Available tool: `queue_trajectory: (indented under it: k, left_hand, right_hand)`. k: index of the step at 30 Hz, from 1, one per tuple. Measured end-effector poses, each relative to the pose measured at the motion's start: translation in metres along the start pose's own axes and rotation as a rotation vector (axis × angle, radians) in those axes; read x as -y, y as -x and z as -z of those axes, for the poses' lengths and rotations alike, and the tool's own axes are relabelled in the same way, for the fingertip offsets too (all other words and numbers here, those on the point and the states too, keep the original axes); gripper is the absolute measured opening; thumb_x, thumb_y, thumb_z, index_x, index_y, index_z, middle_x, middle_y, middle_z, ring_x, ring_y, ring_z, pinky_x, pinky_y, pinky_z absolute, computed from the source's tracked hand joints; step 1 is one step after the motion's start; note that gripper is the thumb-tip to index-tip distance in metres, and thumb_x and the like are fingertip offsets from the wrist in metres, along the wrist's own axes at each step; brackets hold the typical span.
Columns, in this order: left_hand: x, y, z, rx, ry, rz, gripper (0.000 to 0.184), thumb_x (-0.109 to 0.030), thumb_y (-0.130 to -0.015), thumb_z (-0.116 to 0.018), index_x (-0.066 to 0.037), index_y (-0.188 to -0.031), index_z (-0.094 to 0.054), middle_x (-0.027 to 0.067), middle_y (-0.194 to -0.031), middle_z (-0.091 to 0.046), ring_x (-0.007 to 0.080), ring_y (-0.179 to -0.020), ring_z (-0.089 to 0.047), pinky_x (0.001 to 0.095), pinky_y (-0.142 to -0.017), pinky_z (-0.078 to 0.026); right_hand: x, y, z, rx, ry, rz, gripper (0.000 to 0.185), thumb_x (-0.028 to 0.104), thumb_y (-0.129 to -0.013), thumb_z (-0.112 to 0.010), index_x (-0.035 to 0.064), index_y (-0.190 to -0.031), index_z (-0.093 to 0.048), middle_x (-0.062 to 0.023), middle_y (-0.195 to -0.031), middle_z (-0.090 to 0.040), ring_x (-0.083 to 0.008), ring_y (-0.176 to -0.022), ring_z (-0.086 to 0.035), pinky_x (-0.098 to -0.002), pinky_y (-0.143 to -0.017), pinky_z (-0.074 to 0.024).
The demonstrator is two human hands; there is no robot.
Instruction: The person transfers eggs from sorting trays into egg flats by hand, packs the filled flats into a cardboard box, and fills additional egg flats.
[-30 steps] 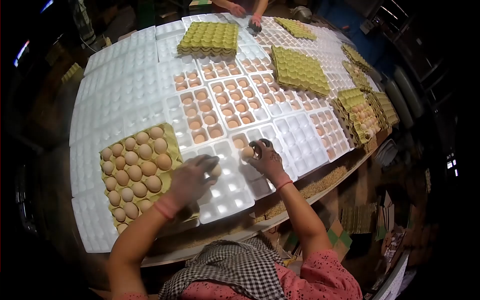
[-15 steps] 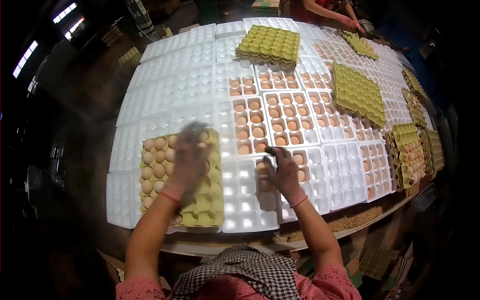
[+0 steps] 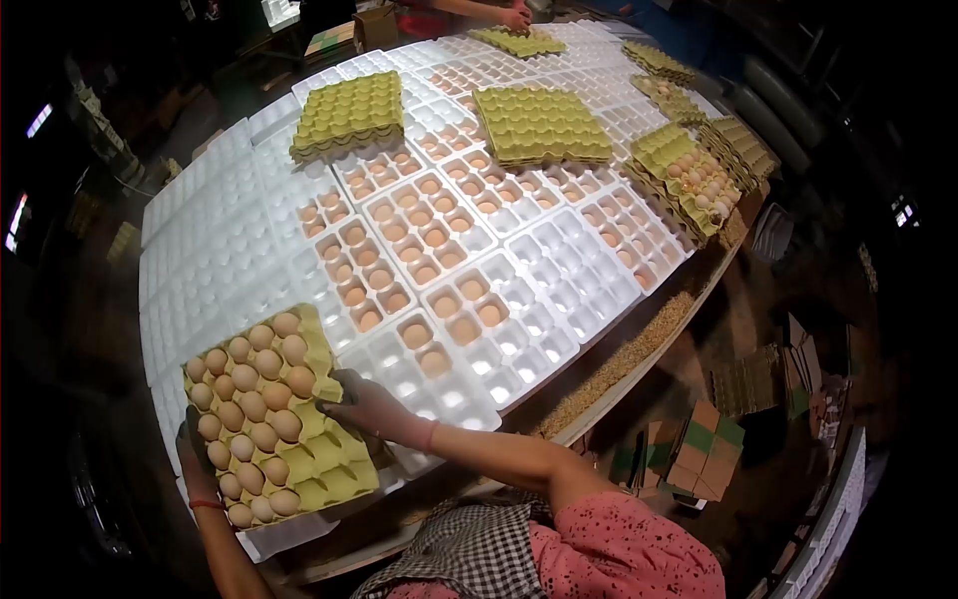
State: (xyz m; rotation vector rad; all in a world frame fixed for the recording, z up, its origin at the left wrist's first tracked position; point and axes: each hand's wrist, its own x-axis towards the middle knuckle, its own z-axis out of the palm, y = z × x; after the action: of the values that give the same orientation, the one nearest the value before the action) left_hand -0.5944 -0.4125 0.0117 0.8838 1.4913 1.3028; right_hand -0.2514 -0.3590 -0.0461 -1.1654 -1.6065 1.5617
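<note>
A yellow-green pulp tray (image 3: pixel 324 461) partly filled with brown eggs (image 3: pixel 252 406) lies at the table's near left. My left hand (image 3: pixel 197 461), gloved, is at its left edge, with the fingers partly hidden by the tray. At the right edge my right hand (image 3: pixel 371 407), also gloved, grips the rim with fingers and thumb. Just right of that hand, a white foam tray (image 3: pixel 464 389) has two eggs (image 3: pixel 433 360) in its upper cells. Another white tray (image 3: pixel 534 349) beside it holds several eggs (image 3: pixel 490 314).
More white trays (image 3: pixel 205 230) cover the table, many with eggs. Stacks of pulp trays stand at the back left (image 3: pixel 349 107), centre (image 3: pixel 544 125) and right (image 3: pixel 689 180). A co-worker's hands (image 3: pixel 516 17) are at the far edge. Cardboard boxes (image 3: pixel 706 454) lie at lower right.
Both hands have moved to the sides of the pulp tray; the right one has left the white trays. Two eggs now sit in the nearer white tray. The camera view has turned.
</note>
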Motion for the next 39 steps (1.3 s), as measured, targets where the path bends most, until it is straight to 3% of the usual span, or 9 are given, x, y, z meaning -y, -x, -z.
queue_trajectory:
  k: [9,11,15,16,23,25,31,35,39]
  left_hand:
    - [-0.073,-0.079,-0.202,0.17,-0.549,-0.31,0.027,-0.022,-0.093,-0.063,0.004,-0.1,-0.064,0.0143,-0.102,-0.057,0.0242,-0.093,-0.056,0.0346,-0.084,-0.044]
    - [-0.043,-0.139,-0.241,0.372,-0.72,-0.441,0.033,-0.027,-0.091,-0.066,0.005,-0.099,-0.065,0.0176,-0.102,-0.059,0.0291,-0.091,-0.058,0.0378,-0.081,-0.047]
    - [-0.027,-0.124,-0.361,0.491,-0.896,-0.478,0.059,-0.054,-0.083,-0.066,0.0,-0.104,-0.067,0.0206,-0.098,-0.069,0.0354,-0.094,-0.067,0.0428,-0.082,-0.05]
    - [-0.03,-0.112,-0.382,0.629,-0.847,-0.417,0.055,-0.051,-0.083,-0.069,-0.001,-0.105,-0.069,0.0131,-0.095,-0.07,0.0232,-0.087,-0.066,0.0354,-0.079,-0.05]
    - [0.041,-0.111,-0.438,0.636,-1.21,-0.335,0.069,-0.057,-0.086,-0.058,-0.004,-0.13,-0.057,0.0231,-0.133,-0.057,0.0376,-0.123,-0.054,0.0436,-0.104,-0.042]
    - [0.041,-0.093,-0.432,0.446,-1.151,-0.671,0.053,-0.047,-0.092,-0.051,-0.01,-0.13,-0.058,0.0171,-0.126,-0.061,0.0347,-0.119,-0.056,0.0438,-0.103,-0.043]
    - [0.009,0.068,-0.429,0.92,-0.997,-0.648,0.051,-0.038,-0.083,-0.071,-0.008,-0.124,-0.06,0.016,-0.112,-0.061,0.0315,-0.109,-0.059,0.0433,-0.094,-0.046]
    - [0.055,0.134,-0.439,0.74,-1.26,-0.779,0.056,-0.035,-0.078,-0.075,-0.008,-0.124,-0.059,0.0132,-0.117,-0.059,0.0303,-0.11,-0.055,0.0445,-0.097,-0.042]
    - [0.06,0.145,-0.444,0.57,-1.257,-0.738,0.058,-0.031,-0.083,-0.072,-0.007,-0.132,-0.053,0.0111,-0.12,-0.057,0.0248,-0.108,-0.055,0.0393,-0.095,-0.045]
  right_hand:
    - [-0.028,0.125,0.02,-0.5,0.038,0.041,0.072,0.037,-0.085,-0.074,0.0014,-0.136,-0.038,-0.0247,-0.115,-0.062,-0.0403,-0.108,-0.062,-0.0447,-0.09,-0.0502]
    - [-0.036,0.142,0.025,-0.655,0.194,-0.169,0.065,0.028,-0.089,-0.072,-0.0006,-0.138,-0.039,-0.0196,-0.123,-0.059,-0.0255,-0.107,-0.063,-0.0373,-0.087,-0.0524]
    - [-0.058,0.181,0.036,-0.922,0.09,-0.012,0.063,0.036,-0.089,-0.07,-0.0008,-0.132,-0.041,-0.0264,-0.113,-0.062,-0.0411,-0.106,-0.062,-0.0456,-0.089,-0.0501]
    - [-0.062,0.189,0.04,-0.917,0.089,-0.018,0.063,0.036,-0.089,-0.07,-0.0008,-0.132,-0.041,-0.0264,-0.113,-0.062,-0.0411,-0.106,-0.062,-0.0456,-0.089,-0.0501]
    - [-0.062,0.236,0.098,-0.433,0.65,-0.291,0.054,0.038,-0.091,-0.064,0.0074,-0.133,-0.05,-0.02,-0.1,-0.069,-0.0388,-0.097,-0.066,-0.0458,-0.085,-0.0529]
    - [-0.052,0.247,0.136,-0.74,0.723,-0.006,0.042,0.028,-0.091,-0.065,0.0171,-0.131,-0.057,-0.0152,-0.107,-0.068,-0.0358,-0.097,-0.066,-0.0448,-0.083,-0.0543]
    - [-0.048,0.214,0.253,-0.147,1.167,0.331,0.05,0.01,-0.076,-0.069,0.0154,-0.125,-0.059,-0.01,-0.134,-0.051,-0.0297,-0.109,-0.056,-0.0439,-0.092,-0.0472]
    - [-0.055,0.184,0.295,0.021,0.963,0.379,0.039,0.02,-0.079,-0.072,0.0144,-0.116,-0.062,-0.0105,-0.121,-0.059,-0.0295,-0.103,-0.06,-0.0422,-0.089,-0.0499]
    - [-0.064,0.161,0.344,-0.197,-0.08,0.198,0.039,0.021,-0.084,-0.071,0.009,-0.118,-0.056,-0.0132,-0.105,-0.058,-0.0256,-0.099,-0.062,-0.0378,-0.083,-0.0537]
